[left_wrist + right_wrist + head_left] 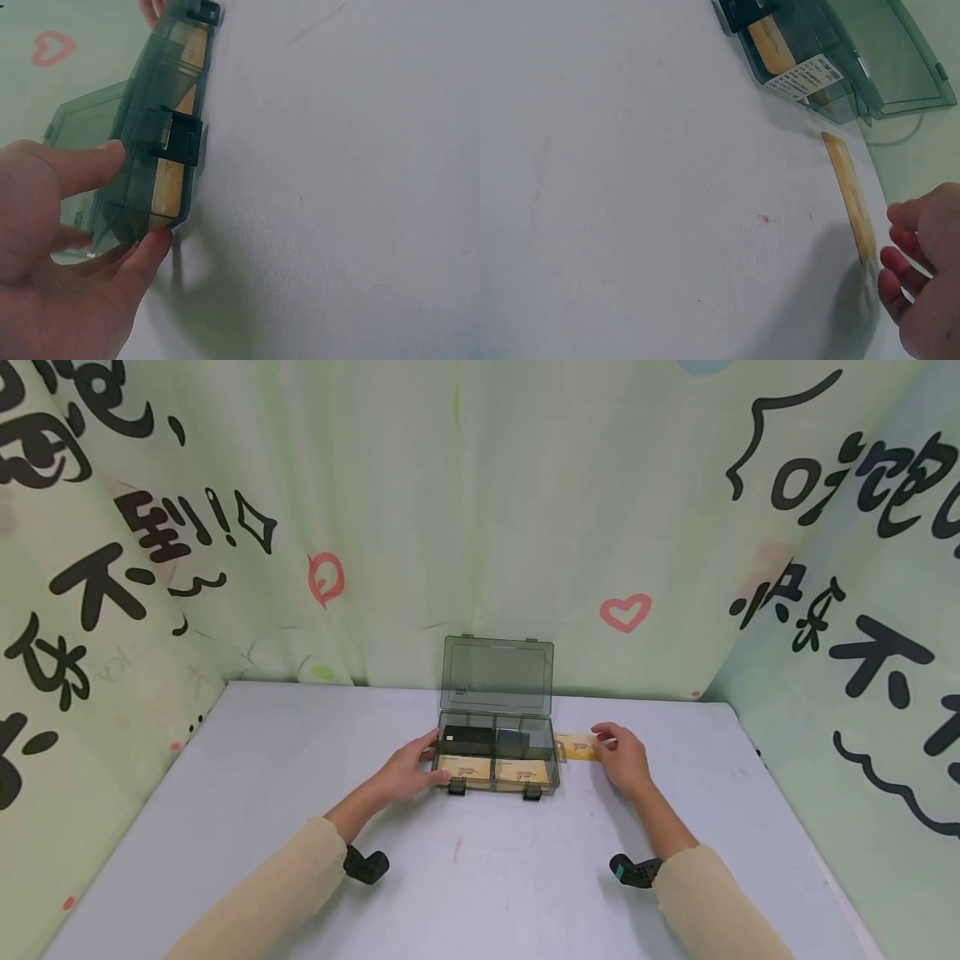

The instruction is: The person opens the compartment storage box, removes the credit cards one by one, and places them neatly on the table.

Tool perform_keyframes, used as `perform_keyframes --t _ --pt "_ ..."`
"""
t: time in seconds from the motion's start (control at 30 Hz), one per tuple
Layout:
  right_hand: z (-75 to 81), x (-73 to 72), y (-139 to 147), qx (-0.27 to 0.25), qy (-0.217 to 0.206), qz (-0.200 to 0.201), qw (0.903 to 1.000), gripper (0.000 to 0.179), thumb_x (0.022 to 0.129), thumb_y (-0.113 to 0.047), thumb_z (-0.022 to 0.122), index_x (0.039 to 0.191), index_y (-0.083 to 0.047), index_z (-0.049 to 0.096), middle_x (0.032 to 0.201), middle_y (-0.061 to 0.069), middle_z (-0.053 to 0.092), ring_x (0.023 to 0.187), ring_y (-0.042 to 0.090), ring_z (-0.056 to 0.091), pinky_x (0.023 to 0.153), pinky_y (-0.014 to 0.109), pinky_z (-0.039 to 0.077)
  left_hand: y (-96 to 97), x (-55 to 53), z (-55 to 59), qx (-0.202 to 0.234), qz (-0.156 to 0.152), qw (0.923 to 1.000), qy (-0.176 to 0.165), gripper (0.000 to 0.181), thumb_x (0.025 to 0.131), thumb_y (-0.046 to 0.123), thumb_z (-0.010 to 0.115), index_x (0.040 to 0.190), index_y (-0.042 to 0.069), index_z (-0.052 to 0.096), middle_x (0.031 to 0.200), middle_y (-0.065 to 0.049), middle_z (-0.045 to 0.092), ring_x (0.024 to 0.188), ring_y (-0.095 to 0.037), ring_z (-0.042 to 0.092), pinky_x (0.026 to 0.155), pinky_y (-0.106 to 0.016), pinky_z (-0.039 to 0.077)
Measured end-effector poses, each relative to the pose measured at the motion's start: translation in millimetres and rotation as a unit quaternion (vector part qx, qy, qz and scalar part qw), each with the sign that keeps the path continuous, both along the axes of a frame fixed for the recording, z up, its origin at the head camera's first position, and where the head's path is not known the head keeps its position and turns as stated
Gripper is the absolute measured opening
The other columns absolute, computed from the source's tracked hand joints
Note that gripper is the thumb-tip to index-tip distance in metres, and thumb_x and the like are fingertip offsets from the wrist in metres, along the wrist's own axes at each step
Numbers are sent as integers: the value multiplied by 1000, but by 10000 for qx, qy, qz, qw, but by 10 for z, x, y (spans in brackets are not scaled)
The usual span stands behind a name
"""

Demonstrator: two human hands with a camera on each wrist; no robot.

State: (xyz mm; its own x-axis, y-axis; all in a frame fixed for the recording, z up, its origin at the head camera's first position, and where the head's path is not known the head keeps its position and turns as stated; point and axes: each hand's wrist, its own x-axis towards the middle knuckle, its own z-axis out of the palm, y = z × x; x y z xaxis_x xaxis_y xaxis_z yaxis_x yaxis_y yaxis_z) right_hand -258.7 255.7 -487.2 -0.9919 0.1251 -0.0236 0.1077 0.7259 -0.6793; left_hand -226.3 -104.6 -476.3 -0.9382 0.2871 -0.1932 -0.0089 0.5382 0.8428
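A translucent dark-green compartment box (492, 748) stands on the table with its lid (498, 675) raised. My left hand (408, 767) grips the box's left end, thumb on the near side and fingers at the end wall, as the left wrist view (82, 217) also shows. Yellow packets (522, 771) lie in the two front compartments, and a black item (467, 735) sits in the back left one. A flat yellow packet (577, 747) lies on the table just right of the box. Beside its right end is my right hand (624, 758), fingers loosely bent with nothing visible between them.
Behind the white table (480, 877) hangs a pale green curtain (390, 510) with black lettering, close to the raised lid. Two black latches hang at the box's front. A printed label (806, 77) is on the box's right end.
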Motion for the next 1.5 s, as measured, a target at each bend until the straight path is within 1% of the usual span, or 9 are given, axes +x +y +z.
perform_keyframes --t 0.13,0.37,0.47,0.7,0.87,1.0,1.13,1.3,1.5 --pt "30 52 -32 -360 2 88 9993 31 97 -13 55 128 -5 58 123 19 60 109 32 56 90 39 51 8 -14 -12 26 -28 10000 -14 82 90 18 68 156 14 19 155 -14 35 139 -33 42 114 -51 32" --pt "77 161 -140 -708 53 295 9970 30 96 -16 58 124 -5 61 120 18 63 107 30 59 77 23 49 9 -10 -2 42 -12 10000 -37 81 90 18 68 156 16 20 158 -12 30 140 -34 40 113 -54 32" --pt "77 200 -183 -819 34 346 9960 29 96 -15 59 123 -6 62 120 17 64 106 29 61 76 20 48 5 -4 6 32 -12 10000 -33 81 90 18 69 156 17 21 158 -12 29 139 -34 40 113 -55 33" --pt "80 283 -258 -1049 44 565 9929 30 95 -15 60 124 -6 61 123 19 62 109 32 61 81 27 53 -13 -4 14 30 5 10000 -65 81 90 19 69 156 20 21 159 -11 27 140 -34 39 112 -56 32" --pt "70 333 -302 -1389 -174 814 9868 39 95 -19 62 132 -6 56 133 20 57 118 35 59 84 32 57 -13 -11 7 50 -13 9999 -116 81 90 19 69 156 20 20 160 -10 26 140 -35 38 112 -58 32" --pt "65 360 -334 -1538 -218 854 9842 43 94 -19 63 135 -6 53 137 19 55 121 35 58 86 33 57 -5 -12 4 65 -28 9999 -141 82 90 19 68 156 20 19 160 -11 26 141 -35 38 112 -57 33" --pt "61 367 -353 -1541 -167 821 9845 44 93 -15 64 135 -6 53 136 18 55 122 34 58 88 36 56 3 -1 12 46 -1 9999 -161 82 90 19 68 156 19 19 159 -13 28 141 -35 38 112 -57 32" --pt "84 374 -378 -1368 -141 824 9871 45 93 -14 65 135 -6 53 135 20 56 121 35 58 91 39 55 1 10 27 21 45 9999 -164 82 90 20 68 156 19 19 159 -13 28 140 -35 38 113 -57 32" --pt "99 371 -401 -1181 -123 894 9889 46 92 -13 65 136 -7 53 137 20 54 121 36 58 96 45 52 -9 4 13 -42 84 9998 -194 82 91 21 68 156 20 19 158 -14 29 141 -35 38 113 -57 30"
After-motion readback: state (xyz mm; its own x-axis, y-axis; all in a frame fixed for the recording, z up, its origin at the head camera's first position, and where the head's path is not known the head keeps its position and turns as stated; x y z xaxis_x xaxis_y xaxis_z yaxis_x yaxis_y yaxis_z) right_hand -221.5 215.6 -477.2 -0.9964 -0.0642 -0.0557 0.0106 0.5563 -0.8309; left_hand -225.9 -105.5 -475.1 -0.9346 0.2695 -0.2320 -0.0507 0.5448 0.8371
